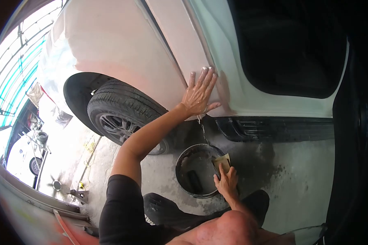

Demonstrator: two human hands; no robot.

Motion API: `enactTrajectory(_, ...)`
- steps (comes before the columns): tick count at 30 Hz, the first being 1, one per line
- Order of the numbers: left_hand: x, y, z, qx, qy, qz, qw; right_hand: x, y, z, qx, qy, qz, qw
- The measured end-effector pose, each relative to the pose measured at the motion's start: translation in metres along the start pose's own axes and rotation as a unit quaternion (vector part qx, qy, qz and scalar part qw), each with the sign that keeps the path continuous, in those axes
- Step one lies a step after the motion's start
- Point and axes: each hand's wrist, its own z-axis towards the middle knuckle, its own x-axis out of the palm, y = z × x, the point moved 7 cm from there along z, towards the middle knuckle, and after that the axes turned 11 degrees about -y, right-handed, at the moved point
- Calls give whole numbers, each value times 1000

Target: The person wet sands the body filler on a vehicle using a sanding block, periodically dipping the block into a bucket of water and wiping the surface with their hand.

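My left hand (199, 92) lies flat with fingers spread on the wet lower body panel (192, 36) of a white car, beside the door gap. Its fingers look wet and whitish. Below it, a stream of water (204, 132) runs off the panel edge toward a round black basin (180, 163) on the floor. Over the basin's right rim, my right hand (227, 181) grips a folded piece of sandpaper (222, 163) with a tan back. A dark oblong object (195, 181) sits in the water inside the basin.
The car's rear wheel (118, 110) is left of the basin, and a black side step (274, 128) runs along the right. A jack stand (78, 196) and a yellow cord (88, 157) are at lower left. My knees flank the basin's near side.
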Motion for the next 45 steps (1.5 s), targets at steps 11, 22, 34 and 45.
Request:
enactTrajectory(11,-134,109,168,-44,-219,141,964,2,-3,-2,3,-7,12,1000)
enactTrajectory(22,-174,140,217,-115,-261,134,949,0,-4,1,-3,-2,18,1000)
enactTrajectory(34,-37,35,59,-111,-177,62,976,0,1,2,-18,3,17,1000)
enactTrajectory(45,47,-97,-193,-54,76,-331,939,-5,7,4,-30,-16,-5,999)
